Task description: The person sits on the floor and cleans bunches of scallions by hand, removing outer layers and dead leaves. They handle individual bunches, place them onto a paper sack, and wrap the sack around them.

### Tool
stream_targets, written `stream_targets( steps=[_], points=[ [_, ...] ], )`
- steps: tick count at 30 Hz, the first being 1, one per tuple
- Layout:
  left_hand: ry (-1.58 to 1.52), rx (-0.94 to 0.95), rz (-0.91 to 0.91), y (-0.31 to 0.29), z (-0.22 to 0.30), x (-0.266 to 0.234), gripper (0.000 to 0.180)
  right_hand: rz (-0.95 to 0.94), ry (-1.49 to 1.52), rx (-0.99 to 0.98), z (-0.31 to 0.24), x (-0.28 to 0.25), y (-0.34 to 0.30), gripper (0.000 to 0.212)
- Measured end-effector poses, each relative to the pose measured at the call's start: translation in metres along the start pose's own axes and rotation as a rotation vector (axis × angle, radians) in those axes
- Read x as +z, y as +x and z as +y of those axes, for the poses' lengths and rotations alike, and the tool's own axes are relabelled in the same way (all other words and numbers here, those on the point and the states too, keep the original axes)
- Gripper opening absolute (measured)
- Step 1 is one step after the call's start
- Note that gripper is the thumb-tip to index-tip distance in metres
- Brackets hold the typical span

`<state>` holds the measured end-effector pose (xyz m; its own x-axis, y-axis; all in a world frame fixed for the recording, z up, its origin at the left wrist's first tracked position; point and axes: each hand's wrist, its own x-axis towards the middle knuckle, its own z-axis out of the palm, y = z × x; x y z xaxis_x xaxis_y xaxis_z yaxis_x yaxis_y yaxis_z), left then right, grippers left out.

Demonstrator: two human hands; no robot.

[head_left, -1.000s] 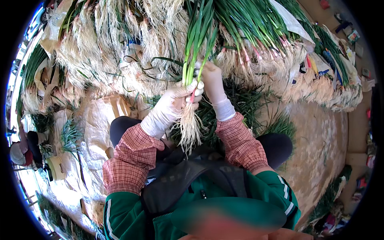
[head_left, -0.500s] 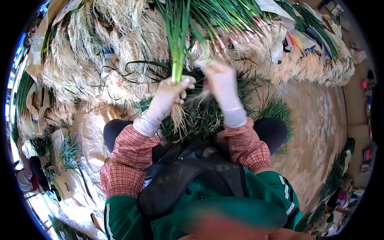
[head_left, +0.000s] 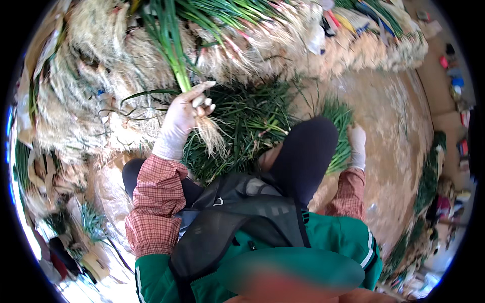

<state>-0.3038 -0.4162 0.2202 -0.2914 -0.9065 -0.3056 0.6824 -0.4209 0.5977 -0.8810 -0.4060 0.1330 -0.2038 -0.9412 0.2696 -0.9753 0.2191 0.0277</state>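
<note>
Right hand [head_left: 357,144] has let go of the scallion bunch [head_left: 174,50] and dropped beside the right knee onto loose greens [head_left: 336,131], grip unclear; left hand [head_left: 184,116] alone now clamps the bunch above its roots [head_left: 212,136], over the trimmed pile [head_left: 242,121]; we read that as reaching for more stalks.

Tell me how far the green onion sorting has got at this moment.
Done: loose green trimmings lie heaped in front of the knees, and a small pile of greens lies by the right knee. In hand: the left hand grips a bunch of green onions near its roots, while the right hand reaches down onto that small pile. Left: a big heap of rooted onions stretches across the ground ahead.
</note>
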Motion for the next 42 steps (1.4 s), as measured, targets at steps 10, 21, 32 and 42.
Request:
stream_targets(
  steps=[10,21,32,42],
  points=[
    [0.059,0.191,-0.002,0.024,-0.005,-0.014,0.033,-0.126,0.199,-0.573,-0.41,-0.125,0.054,0.031],
    [0.193,0.223,0.221,-0.005,0.017,0.0,0.019,-0.971,1.405,-0.55,-0.42,-0.109,0.014,0.056],
    [0.182,0.311,0.316,-0.012,0.006,-0.021,0.01,-1.068,2.397,0.187,-0.493,-0.057,-0.013,0.022],
    [0.178,0.385,0.473,-0.016,0.036,-0.013,0.011,-1.34,3.136,0.621,-0.436,-0.048,0.035,0.018]
  ],
)
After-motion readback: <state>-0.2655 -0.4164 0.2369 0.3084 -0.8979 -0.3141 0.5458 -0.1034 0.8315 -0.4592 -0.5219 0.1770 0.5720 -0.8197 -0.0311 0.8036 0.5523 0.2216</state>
